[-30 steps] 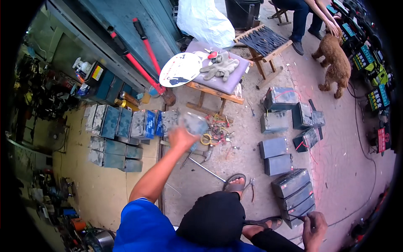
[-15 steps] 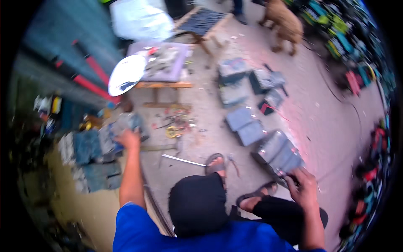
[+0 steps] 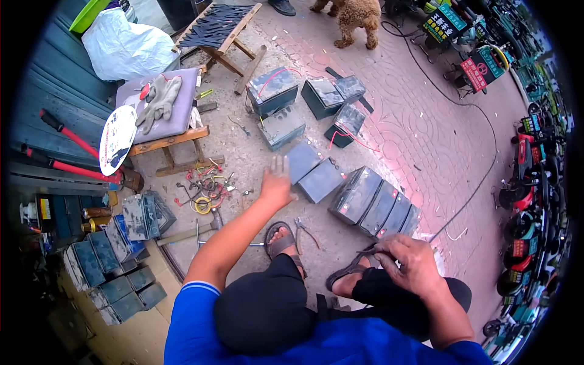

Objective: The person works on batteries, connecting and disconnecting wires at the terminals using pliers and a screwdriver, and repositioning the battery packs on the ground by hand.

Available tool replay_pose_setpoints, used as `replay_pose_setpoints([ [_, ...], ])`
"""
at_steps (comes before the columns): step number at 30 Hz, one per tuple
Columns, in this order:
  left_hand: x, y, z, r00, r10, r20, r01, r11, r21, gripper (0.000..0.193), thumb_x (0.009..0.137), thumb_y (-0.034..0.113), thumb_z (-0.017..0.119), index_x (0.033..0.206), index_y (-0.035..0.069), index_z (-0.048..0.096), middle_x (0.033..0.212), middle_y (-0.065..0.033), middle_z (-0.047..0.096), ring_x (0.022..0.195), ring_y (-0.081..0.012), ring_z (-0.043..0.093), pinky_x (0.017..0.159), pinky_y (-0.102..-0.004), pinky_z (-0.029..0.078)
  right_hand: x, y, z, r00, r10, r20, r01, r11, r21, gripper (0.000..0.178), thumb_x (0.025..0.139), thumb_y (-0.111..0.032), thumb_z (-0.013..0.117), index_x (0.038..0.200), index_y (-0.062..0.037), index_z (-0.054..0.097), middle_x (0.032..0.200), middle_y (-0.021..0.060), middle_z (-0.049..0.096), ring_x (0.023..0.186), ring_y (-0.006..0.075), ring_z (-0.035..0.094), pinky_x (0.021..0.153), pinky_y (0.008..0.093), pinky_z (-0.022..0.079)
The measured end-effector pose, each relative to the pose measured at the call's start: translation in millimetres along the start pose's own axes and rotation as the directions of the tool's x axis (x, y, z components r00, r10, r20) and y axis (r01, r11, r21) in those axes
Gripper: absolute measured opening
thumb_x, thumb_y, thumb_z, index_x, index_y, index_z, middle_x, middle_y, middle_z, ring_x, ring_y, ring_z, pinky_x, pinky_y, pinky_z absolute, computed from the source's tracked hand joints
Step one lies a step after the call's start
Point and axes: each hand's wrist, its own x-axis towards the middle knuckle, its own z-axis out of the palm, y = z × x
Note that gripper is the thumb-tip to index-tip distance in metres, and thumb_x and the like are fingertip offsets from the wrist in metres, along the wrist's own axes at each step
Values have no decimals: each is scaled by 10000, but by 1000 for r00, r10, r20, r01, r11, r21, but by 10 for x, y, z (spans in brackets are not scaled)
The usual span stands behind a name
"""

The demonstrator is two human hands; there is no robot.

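My left hand [image 3: 277, 184] reaches forward with its fingers stretched out, holding nothing. Just right of its fingers lies a grey block battery [image 3: 303, 162], with a second grey battery [image 3: 319, 180] beside it. My right hand [image 3: 413, 260] is curled closed over my right foot, near the close end of a row of several dusty batteries [image 3: 358, 193]. Something thin and dark shows at its fingertips; I cannot make out what it is. Between my feet and the row lie pliers [image 3: 308, 233] on the floor. A hammer [image 3: 188, 232] rests farther left.
More batteries [image 3: 281, 126] stand ahead, some with red wires. Others are stacked at left on cardboard [image 3: 143, 304]. Gloves [image 3: 159, 103] lie on a padded stool [image 3: 125, 91]. Cable scraps [image 3: 207, 188] litter the floor. A brown dog [image 3: 359, 23] stands far off; parked scooters [image 3: 523, 207] line the right.
My left hand has left the stacked batteries at left and come right, beside the grey batteries. My right hand has drawn slightly back from the row's end. The view has shifted.
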Motion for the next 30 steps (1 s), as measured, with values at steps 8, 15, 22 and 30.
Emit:
replay_pose_setpoints([
  [8,625,7,101,997,-25,79,35,992,-125,1383,596,390,950,1616,-66,136,1503,-290,451,1417,-441,435,1203,-478,360,10,247,104,995,103,18,-103,994,38,171,848,-74,780,1003,-77,709,947,118,706,813,352,711,680,423,578],
  [15,447,-221,384,999,-33,17,35,986,-165,683,662,457,804,1204,52,711,1183,-248,711,1191,-423,646,1135,-505,434,112,34,49,993,105,-53,-103,994,39,151,824,26,764,958,-16,707,873,154,691,729,329,701,649,382,558],
  [22,-1109,-730,-497,846,-424,322,500,424,-756,1061,611,412,949,1496,35,502,1312,-221,678,1231,-324,649,1067,-395,498,54,-17,147,996,90,-14,-89,995,43,128,848,98,709,947,36,657,867,145,659,763,250,707,661,332,558],
  [30,-3536,-990,-924,438,-738,514,315,-410,-856,811,679,173,927,1386,-33,588,1227,-143,716,1089,-233,699,963,-375,562,45,-140,147,996,85,-2,-84,992,95,138,843,101,700,961,42,658,886,171,655,772,297,692,704,348,547],
])
